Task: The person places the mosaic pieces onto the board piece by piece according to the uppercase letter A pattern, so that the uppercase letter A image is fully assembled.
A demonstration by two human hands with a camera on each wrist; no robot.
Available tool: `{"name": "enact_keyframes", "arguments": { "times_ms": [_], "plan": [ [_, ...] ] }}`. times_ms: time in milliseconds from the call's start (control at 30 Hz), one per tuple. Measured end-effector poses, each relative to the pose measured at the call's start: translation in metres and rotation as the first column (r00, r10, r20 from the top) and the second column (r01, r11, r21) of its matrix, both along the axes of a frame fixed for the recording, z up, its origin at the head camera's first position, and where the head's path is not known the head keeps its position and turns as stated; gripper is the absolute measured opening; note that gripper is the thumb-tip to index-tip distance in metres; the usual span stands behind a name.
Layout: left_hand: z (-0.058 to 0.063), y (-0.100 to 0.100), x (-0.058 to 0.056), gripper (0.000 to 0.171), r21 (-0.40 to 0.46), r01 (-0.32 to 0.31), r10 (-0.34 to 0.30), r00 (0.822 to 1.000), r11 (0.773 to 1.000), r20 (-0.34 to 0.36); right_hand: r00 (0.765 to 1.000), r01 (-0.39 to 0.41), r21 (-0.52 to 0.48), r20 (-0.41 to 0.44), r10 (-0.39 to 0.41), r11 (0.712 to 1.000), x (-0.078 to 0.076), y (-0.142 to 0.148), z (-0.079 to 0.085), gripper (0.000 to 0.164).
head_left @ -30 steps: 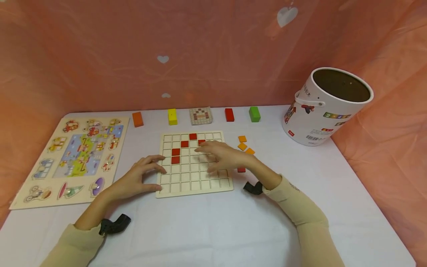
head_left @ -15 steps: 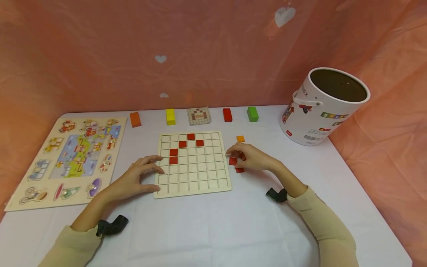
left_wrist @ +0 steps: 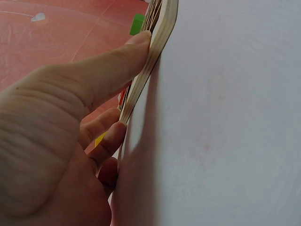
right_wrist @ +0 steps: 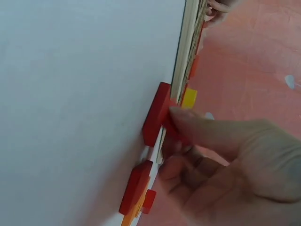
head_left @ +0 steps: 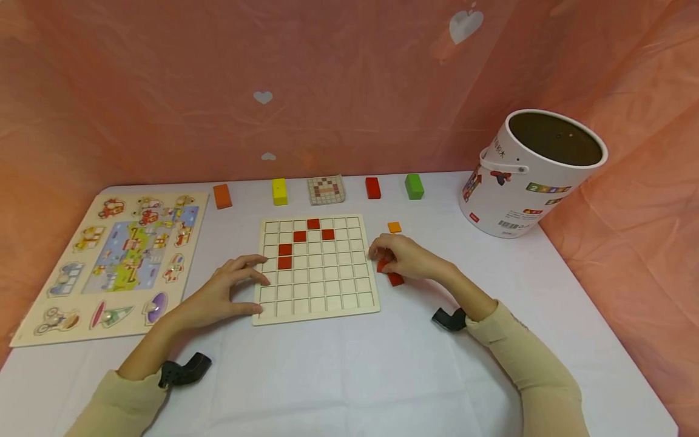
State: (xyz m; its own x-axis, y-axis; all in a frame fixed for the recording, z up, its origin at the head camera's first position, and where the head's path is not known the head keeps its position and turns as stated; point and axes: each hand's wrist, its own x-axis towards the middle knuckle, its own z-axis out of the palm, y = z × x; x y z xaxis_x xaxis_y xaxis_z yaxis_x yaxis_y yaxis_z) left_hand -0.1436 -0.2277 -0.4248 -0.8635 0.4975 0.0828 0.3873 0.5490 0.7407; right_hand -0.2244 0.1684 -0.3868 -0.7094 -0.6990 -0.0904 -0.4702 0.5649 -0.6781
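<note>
A square wooden grid board [head_left: 318,291] lies in the middle of the table, with several red square tiles [head_left: 285,249] in its upper cells. My left hand [head_left: 218,291] rests at the board's left edge, thumb and fingers spread and relaxed; in the left wrist view its thumb tip touches the rim. Beside the board's right edge, my right hand [head_left: 412,258] pinches a red tile [right_wrist: 174,128] between thumb and fingers. Two more red tiles lie close under that hand, the nearer one [head_left: 395,279] showing well. An orange tile [head_left: 394,227] lies beyond the hand, which hides others.
At the left lies a wooden knob puzzle [head_left: 188,267]. Along the back stand an orange block [head_left: 222,196], a yellow block [head_left: 280,191], a patterned card [head_left: 326,190], a red block [head_left: 373,188] and a green block [head_left: 414,186]. A tall white bucket [head_left: 502,200] stands at the back right.
My right hand has moved from over the board rightward to the loose tiles and now pinches a red one. The nearer red tile has shifted slightly. My left hand stays at the board's edge.
</note>
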Motion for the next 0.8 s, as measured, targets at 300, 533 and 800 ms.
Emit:
{"name": "enact_keyframes", "arguments": {
  "times_ms": [300,533,800],
  "plan": [
    [-0.002,0.000,0.000,0.036,-0.005,-0.005,0.005,1.000,1.000,-0.012,0.989,-0.125,-0.102,0.068,0.132,0.987,-0.007,-0.047,0.010,0.011],
    [-0.002,-0.001,0.000,0.036,-0.005,-0.008,0.008,1.000,1.000,0.009,0.961,-0.257,-0.128,0.072,0.267,0.958,-0.003,-0.115,0.009,0.013],
    [-0.004,-0.003,0.000,0.037,-0.001,-0.002,0.002,1.000,1.000,0.009,0.962,-0.248,-0.070,0.098,0.254,0.966,0.005,-0.148,0.007,0.028]
  ]
}}
